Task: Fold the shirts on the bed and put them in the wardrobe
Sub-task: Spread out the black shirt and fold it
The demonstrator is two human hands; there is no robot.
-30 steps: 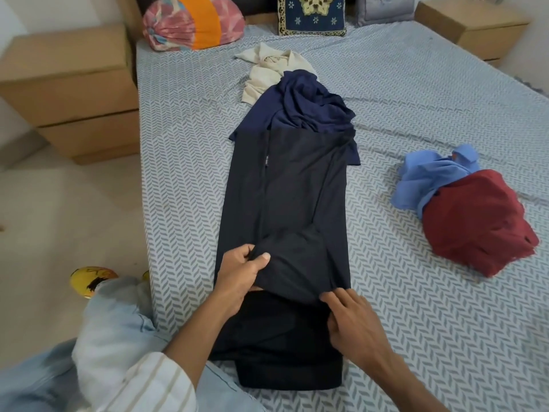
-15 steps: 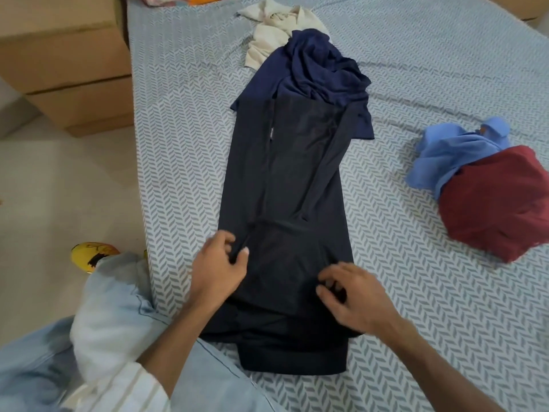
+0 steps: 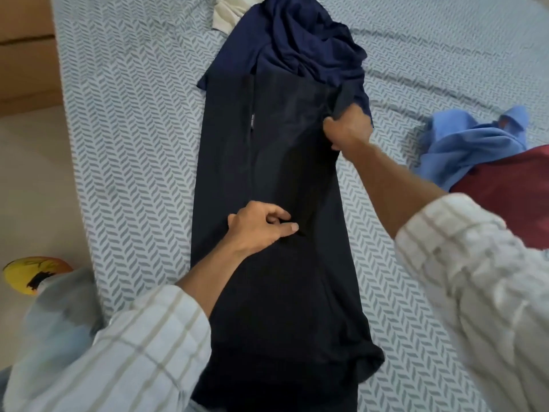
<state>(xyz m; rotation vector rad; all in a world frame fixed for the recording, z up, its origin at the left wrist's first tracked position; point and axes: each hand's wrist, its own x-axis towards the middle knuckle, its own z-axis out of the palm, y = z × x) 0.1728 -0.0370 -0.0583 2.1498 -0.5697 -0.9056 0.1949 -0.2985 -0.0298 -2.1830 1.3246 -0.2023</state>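
Observation:
A black shirt (image 3: 267,162) lies lengthwise down the middle of the bed (image 3: 133,144), its sides folded in. My left hand (image 3: 261,226) rests on its middle, thumb and fingers pinching a fold of the cloth. My right hand (image 3: 347,129) reaches further up and grips the shirt's right edge near the top. A crumpled navy shirt (image 3: 300,40) lies over the black shirt's far end. A cream shirt (image 3: 228,13) peeks out behind it. At the right, a light blue shirt (image 3: 466,144) and a dark red shirt (image 3: 511,194) lie bunched together.
The bed's left edge runs beside a pale floor (image 3: 32,188). A wooden bedside cabinet (image 3: 26,49) stands at the upper left. A yellow object (image 3: 29,273) lies on the floor by my leg.
My right hand has moved from the shirt's lower fold up to its upper right edge. My left hand has shifted to the shirt's middle. The view has moved closer over the bed.

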